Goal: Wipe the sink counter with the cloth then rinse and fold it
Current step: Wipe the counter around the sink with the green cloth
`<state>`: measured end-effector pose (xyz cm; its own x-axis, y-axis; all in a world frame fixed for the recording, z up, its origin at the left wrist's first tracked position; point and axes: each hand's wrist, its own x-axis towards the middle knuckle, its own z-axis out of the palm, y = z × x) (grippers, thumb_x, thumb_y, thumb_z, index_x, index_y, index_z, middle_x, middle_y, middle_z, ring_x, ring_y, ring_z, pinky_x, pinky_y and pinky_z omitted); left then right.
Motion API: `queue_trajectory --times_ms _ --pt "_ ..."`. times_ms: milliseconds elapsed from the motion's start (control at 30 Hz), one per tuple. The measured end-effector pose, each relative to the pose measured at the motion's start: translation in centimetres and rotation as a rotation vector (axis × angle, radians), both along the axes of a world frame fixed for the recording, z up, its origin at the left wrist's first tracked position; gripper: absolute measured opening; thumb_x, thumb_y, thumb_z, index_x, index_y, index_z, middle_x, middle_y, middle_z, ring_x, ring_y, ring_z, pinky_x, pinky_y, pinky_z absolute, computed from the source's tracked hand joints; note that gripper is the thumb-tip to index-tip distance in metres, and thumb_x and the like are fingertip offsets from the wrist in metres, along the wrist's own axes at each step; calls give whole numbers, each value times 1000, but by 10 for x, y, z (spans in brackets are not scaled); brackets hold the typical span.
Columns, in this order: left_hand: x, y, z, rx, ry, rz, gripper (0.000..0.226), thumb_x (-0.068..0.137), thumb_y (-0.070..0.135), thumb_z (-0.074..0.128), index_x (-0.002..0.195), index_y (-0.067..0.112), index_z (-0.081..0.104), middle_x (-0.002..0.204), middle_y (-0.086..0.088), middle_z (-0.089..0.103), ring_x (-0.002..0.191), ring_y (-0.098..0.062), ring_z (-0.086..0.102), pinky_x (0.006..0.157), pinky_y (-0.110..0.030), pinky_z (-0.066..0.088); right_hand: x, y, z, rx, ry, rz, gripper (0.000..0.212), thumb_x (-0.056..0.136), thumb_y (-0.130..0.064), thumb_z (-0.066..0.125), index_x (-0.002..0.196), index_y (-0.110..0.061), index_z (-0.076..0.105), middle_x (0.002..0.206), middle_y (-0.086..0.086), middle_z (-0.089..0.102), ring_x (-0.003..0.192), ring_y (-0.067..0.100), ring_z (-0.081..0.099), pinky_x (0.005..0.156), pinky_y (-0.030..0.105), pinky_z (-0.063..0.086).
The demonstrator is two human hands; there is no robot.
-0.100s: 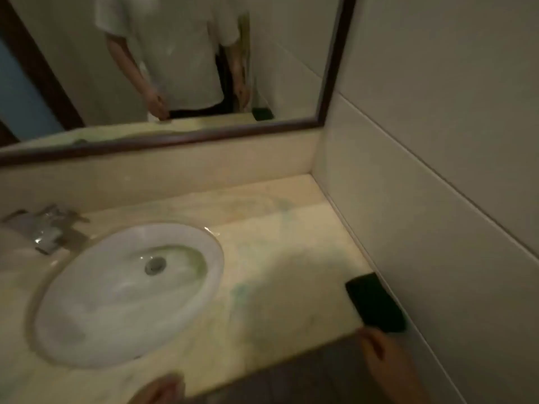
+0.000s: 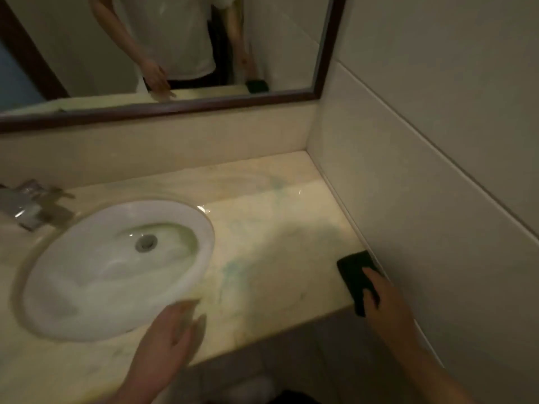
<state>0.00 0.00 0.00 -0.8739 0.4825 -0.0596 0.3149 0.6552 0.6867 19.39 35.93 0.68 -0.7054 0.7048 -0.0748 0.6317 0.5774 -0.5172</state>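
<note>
A: So two hands. The left hand (image 2: 169, 330) is flat, fingers spread wide, at the near rim of the one oval white sink (image 2: 87, 301).

B: Yep, and right of the sink the right hand (image 2: 382, 304) presses the one dark folded cloth (image 2: 351, 271), not gripping. Glossy marble worktop (image 2: 277, 228), tiled wall (image 2: 437, 141), mirror (image 2: 175, 39) behind.

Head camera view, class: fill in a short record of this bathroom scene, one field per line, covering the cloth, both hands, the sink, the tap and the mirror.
cloth: dark cloth lying at the counter's front right corner, against the wall
right hand: right hand with fingers on the cloth, not closed around it
left hand: left hand open, over the counter's front edge by the sink
sink: white oval sink, no running water seen
tap: metal tap behind the sink at left
mirror: dark-framed mirror above the counter
</note>
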Motion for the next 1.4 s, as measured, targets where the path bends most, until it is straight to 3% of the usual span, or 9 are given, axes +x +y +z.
queue_trajectory --times_ms 67,167,533,800,867,1033,1100,1267,1400 --pt "-10 37 -12 -190 166 -167 66 91 59 31 127 11 60 132 -13 60 129 -26 47 105 -32 37 -13 28 -13 92 -95 113 51 97 -20 41 146 -5 34 151 15 36 138 31 35 114 35 22" --pt "-17 78 -37 -405 195 -250 71 93 51 25 144 3 38 150 -18 39 142 -35 29 112 -47 29 -27 45 -50 171 -305 251 60 97 -31 24 147 2 23 155 19 23 145 34 22 117 37 12" --pt "-15 89 -76 -554 272 -235 71 95 48 19 153 10 6 162 -8 4 150 -23 -2 120 -43 7 -179 73 -68 314 -234 198 59 98 -29 30 150 -3 17 159 15 16 147 27 12 121 38 12" --pt "-16 89 -78 -535 260 -242 70 95 45 22 154 10 6 162 -10 5 149 -23 -3 121 -46 9 -118 -87 -67 328 -177 838 67 90 -35 45 149 -9 27 157 10 27 145 26 22 119 38 12" --pt "-16 89 -76 -540 259 -246 71 94 44 23 153 9 8 162 -11 7 149 -24 -2 121 -46 9 -88 -60 -70 336 -198 759 66 88 -31 47 147 -7 31 155 11 29 144 27 27 119 35 11" --pt "-13 90 -77 -547 275 -229 71 94 43 24 153 8 7 162 -10 5 150 -24 -2 121 -45 6 -75 41 -72 289 -285 0 67 93 -33 22 150 1 11 158 19 15 147 31 12 120 44 13" --pt "-13 90 -78 -534 284 -228 71 94 43 23 153 9 6 162 -10 4 150 -24 -4 121 -44 5 -97 -10 -74 316 -232 39 66 92 -28 34 148 3 18 156 22 23 145 35 20 119 46 20" --pt "-14 88 -77 -498 284 -240 71 94 43 21 153 8 8 162 -11 6 149 -25 -1 121 -46 8 -103 -90 -78 366 -121 689 63 86 -26 46 144 -4 36 152 14 36 142 28 30 117 40 24" --pt "-15 89 -75 -473 268 -234 71 93 42 24 153 6 11 162 -12 9 149 -27 1 121 -46 8 -89 29 -75 365 -250 144 63 93 -24 34 148 4 22 155 22 25 144 34 21 120 43 14"
